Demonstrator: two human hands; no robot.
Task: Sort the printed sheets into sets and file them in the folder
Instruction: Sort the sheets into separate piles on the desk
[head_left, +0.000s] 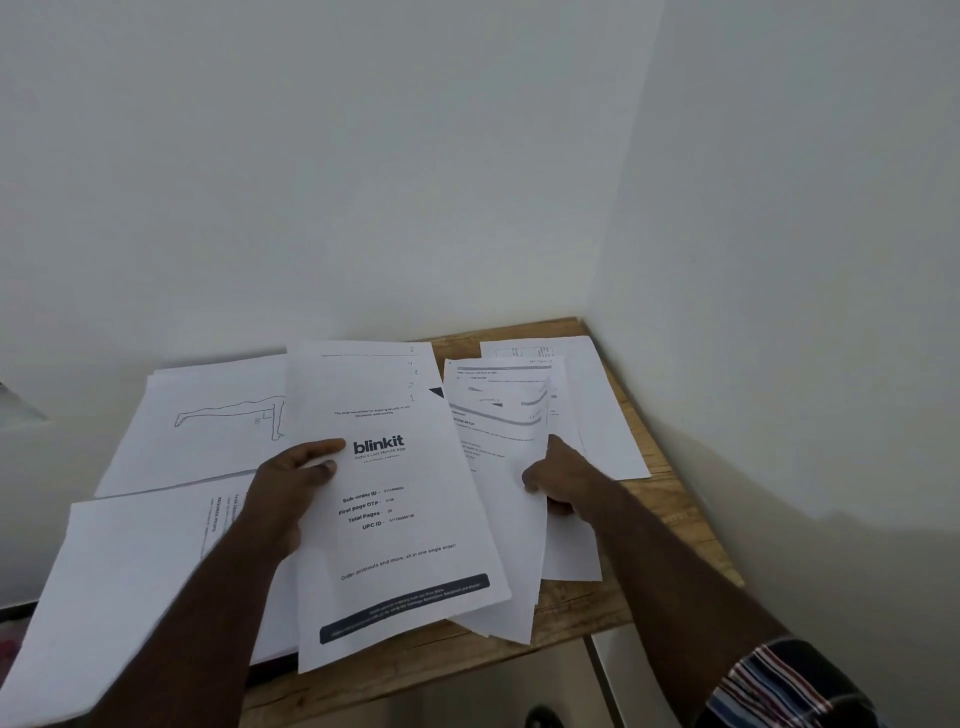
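1. Two white walls (363, 156) are seen meeting in a corner behind a wooden table (587, 608), which is set into that corner.
2. Most of the table is covered by printed sheets; bare wood is shown only along the right and near edges.
3. A blank sheet (119, 582) is laid at the near left, overhanging the table's front edge.
4. A drawing sheet (208, 431), marked with a line figure, is laid at the far left; its right part is hidden by the cover sheet.
5. A cover sheet (405, 519), printed "blinkit", is held in the middle, over the other papers.
6. A text stack (498, 415) is fanned to the right of the cover sheet, and its left edge is hidden beneath it.
7. A far sheet (597, 405) is laid by the right wall, partly under the text stack.
8. The cover sheet is pinched at its left edge by the left hand (291, 483), thumb on top.
9. The text stack is gripped at its right edge by the right hand (561, 478), fingers curled over the paper.
10. A striped sleeve (779, 686) is visible at the lower right.
11. No folder can be made out.
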